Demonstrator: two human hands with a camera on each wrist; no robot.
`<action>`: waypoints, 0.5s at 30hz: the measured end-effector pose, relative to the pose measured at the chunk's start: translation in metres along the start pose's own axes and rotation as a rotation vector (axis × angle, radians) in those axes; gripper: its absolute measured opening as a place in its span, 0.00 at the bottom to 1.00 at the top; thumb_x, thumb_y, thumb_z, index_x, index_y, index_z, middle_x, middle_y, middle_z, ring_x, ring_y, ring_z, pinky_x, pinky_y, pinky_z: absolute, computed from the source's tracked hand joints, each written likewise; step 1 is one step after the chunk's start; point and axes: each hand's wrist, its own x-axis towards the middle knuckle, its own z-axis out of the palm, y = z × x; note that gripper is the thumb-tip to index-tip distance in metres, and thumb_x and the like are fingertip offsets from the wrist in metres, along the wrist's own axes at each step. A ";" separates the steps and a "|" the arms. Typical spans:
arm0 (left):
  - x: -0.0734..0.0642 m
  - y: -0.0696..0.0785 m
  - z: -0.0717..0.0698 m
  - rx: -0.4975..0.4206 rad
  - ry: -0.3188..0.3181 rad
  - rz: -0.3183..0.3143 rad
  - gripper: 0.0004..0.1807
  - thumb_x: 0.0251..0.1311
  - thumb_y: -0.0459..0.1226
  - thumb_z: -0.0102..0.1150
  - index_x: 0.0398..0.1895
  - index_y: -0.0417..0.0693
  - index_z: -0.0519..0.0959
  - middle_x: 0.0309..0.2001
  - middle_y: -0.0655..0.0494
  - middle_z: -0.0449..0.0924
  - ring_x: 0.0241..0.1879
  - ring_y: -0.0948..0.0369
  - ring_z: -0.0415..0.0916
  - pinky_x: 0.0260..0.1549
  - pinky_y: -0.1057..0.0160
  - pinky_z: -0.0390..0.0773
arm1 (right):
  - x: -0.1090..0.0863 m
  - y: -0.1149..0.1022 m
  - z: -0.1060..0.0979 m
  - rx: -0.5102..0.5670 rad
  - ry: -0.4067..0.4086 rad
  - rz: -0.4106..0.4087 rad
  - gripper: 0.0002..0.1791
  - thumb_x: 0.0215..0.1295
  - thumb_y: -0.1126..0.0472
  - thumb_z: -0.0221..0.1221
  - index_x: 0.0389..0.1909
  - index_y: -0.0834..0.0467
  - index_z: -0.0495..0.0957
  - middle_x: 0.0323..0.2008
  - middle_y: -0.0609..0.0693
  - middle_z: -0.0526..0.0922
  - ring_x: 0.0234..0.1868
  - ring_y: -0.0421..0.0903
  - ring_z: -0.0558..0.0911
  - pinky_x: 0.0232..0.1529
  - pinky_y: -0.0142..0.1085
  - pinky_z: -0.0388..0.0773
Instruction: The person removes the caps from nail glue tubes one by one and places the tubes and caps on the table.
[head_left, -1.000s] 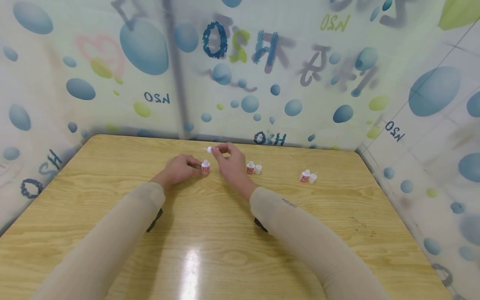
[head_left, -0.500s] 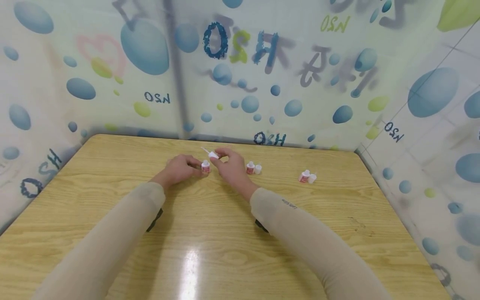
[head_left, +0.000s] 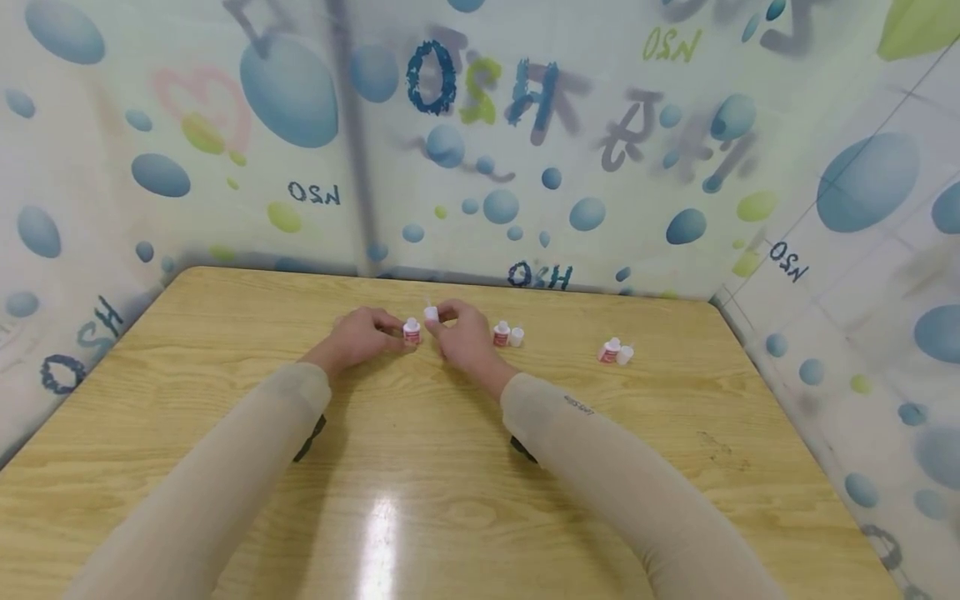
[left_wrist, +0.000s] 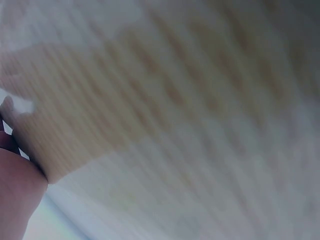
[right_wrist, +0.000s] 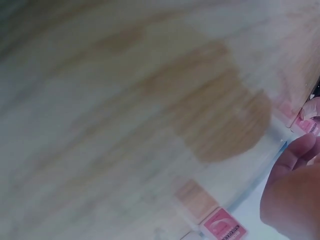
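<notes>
My left hand holds a small white bottle with a red label upright on the table, fingertips at its left side. Its cap is off and the white neck shows. Just right of it, my right hand pinches a white cap between thumb and fingers. A thin pale applicator points up from that cap. In the left wrist view, only part of the left hand shows at the edge. The right wrist view has the right hand near the pink label of the held bottle.
Beside my right hand stands a second uncapped bottle with its white cap. Farther right are a third bottle and its cap. The wooden table meets a patterned wall behind.
The cap in my right hand has turned from its applicator pointing left to pointing up, and has come lower and slightly right. The left hand and bottle stay put.
</notes>
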 end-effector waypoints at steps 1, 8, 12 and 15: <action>0.000 0.000 0.000 0.001 0.000 0.002 0.26 0.63 0.52 0.71 0.61 0.53 0.87 0.67 0.44 0.82 0.69 0.43 0.75 0.75 0.33 0.49 | 0.000 0.000 0.000 0.015 -0.002 0.017 0.15 0.77 0.56 0.64 0.59 0.56 0.80 0.56 0.51 0.83 0.23 0.41 0.80 0.25 0.32 0.76; 0.000 -0.001 0.000 -0.001 0.005 0.024 0.25 0.63 0.51 0.72 0.61 0.54 0.88 0.64 0.45 0.84 0.65 0.44 0.77 0.73 0.34 0.50 | 0.001 0.003 0.000 -0.023 -0.021 0.078 0.12 0.74 0.56 0.68 0.52 0.56 0.80 0.43 0.51 0.83 0.25 0.41 0.78 0.26 0.30 0.75; 0.000 0.000 0.000 -0.010 0.011 0.028 0.24 0.63 0.52 0.72 0.60 0.54 0.88 0.64 0.45 0.85 0.64 0.44 0.77 0.73 0.34 0.50 | 0.002 0.004 0.000 -0.066 -0.036 0.087 0.13 0.73 0.56 0.68 0.53 0.55 0.81 0.42 0.51 0.83 0.27 0.41 0.79 0.28 0.30 0.76; 0.000 -0.001 0.000 -0.012 0.010 0.026 0.25 0.63 0.52 0.72 0.60 0.53 0.88 0.63 0.44 0.85 0.62 0.45 0.77 0.72 0.35 0.51 | 0.002 0.004 0.000 -0.082 -0.046 0.097 0.14 0.72 0.57 0.69 0.54 0.56 0.81 0.43 0.51 0.83 0.28 0.41 0.79 0.29 0.30 0.76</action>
